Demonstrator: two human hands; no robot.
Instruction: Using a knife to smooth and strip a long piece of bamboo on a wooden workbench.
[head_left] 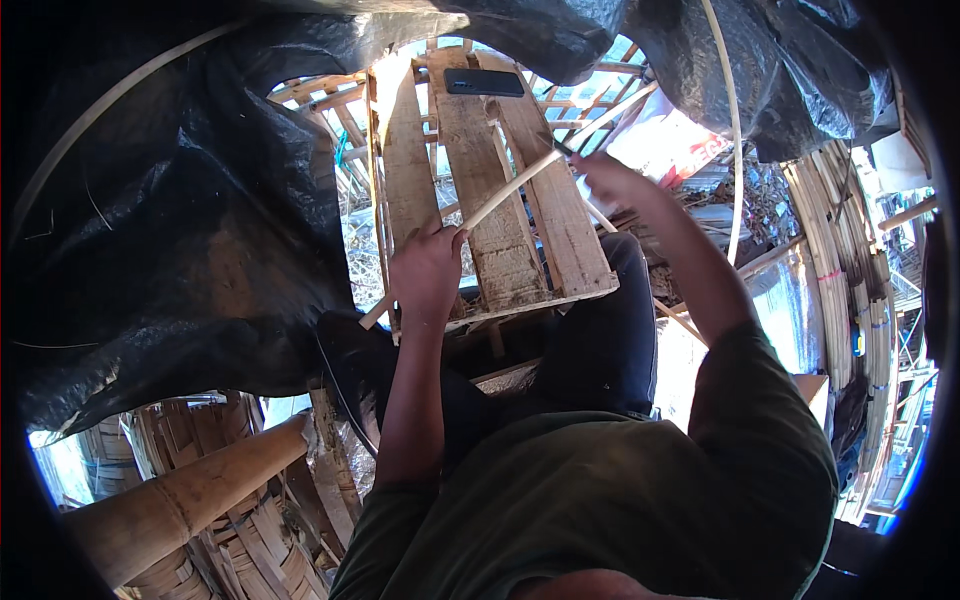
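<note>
A long pale bamboo strip slants across the wooden slat table, from low on the left up past the far right edge. My left hand is closed round its lower part, near the left slats. Farther along the strip, my right hand is closed on a knife, though motion smears the fingers. The knife's dark blade meets the strip's upper side, and its handle is mostly hidden in the hand. A black phone lies flat at the table's far end.
Black plastic sheeting hangs at the left and overhead. A thick bamboo pole lies at lower left beside woven slats. Bundled bamboo strips stand at the right. A white printed sack is beyond the table. My legs are under the near edge.
</note>
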